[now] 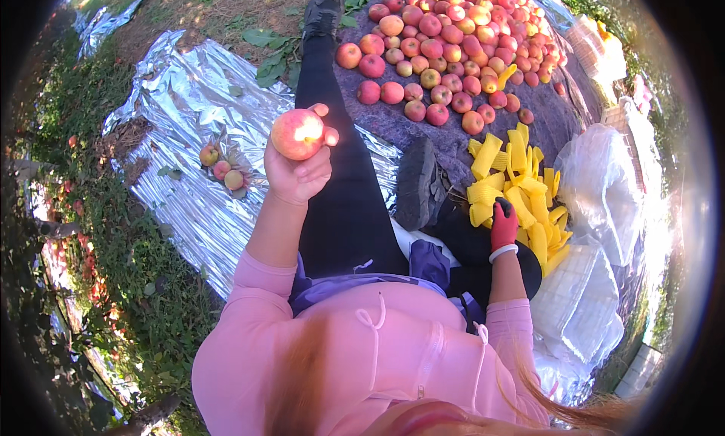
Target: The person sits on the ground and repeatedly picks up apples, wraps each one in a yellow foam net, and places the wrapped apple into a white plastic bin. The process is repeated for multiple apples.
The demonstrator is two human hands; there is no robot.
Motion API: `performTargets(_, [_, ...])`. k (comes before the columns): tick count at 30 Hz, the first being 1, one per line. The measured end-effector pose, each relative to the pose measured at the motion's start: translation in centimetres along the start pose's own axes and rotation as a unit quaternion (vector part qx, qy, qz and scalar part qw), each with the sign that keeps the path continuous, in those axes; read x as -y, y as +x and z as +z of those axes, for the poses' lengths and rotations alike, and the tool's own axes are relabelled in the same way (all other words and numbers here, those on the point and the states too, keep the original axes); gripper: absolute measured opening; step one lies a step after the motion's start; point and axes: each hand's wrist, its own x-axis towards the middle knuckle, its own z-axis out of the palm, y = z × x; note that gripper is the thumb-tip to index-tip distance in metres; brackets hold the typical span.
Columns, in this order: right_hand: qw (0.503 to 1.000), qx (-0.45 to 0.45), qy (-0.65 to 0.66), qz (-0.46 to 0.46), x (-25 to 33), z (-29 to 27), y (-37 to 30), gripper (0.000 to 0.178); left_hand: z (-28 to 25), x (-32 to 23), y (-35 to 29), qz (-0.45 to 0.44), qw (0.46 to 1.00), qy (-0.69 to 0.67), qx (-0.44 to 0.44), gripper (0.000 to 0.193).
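Observation:
My left hand (pixel 302 175) is bare and holds a red and yellow apple (pixel 293 136), raised above my outstretched leg. Sunlight glares off the apple's side. My right hand (pixel 504 228) wears a red glove with dark fingertips and reaches into a pile of yellow foam net sleeves (pixel 532 209) beside my bent knee. Its fingers curl at a sleeve on the pile's near edge; the fingertips are partly hidden. A large heap of red and yellow apples (pixel 468 39) lies on a dark cloth (pixel 547 111) beyond my feet.
Silver reflective film (pixel 189 81) covers the ground at the left, with several loose apples (pixel 221 168) on it. Clear plastic bags (pixel 600 187) and a white woven sack (pixel 578 300) lie at the right. My shoe (pixel 418 183) stands between the film and the sleeves.

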Motion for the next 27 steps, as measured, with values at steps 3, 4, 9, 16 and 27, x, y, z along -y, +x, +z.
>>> performTargets(3, [0.987,-0.019,0.154,0.034,2.6,0.4,-0.5,0.032,0.3,2.4,1.8,-0.018,0.999,-0.034,0.010,0.065])
performTargets(4, [0.979,0.014,0.205,0.011,4.0,0.6,-1.2,0.031,0.4,3.1,2.4,-0.025,0.999,-0.030,-0.001,0.064])
performTargets(9, [0.953,0.154,0.260,0.007,14.4,2.1,-5.9,0.033,1.7,6.4,4.5,-0.042,0.996,0.046,-0.066,0.063])
performTargets(16, [0.784,0.346,0.508,0.091,22.8,2.3,-10.4,0.048,2.4,13.8,4.2,0.111,0.647,0.754,-0.024,0.088])
performTargets(27, [0.510,0.405,0.746,0.140,21.0,2.0,-10.4,0.076,1.5,17.6,2.9,0.046,0.598,0.799,0.033,0.087])
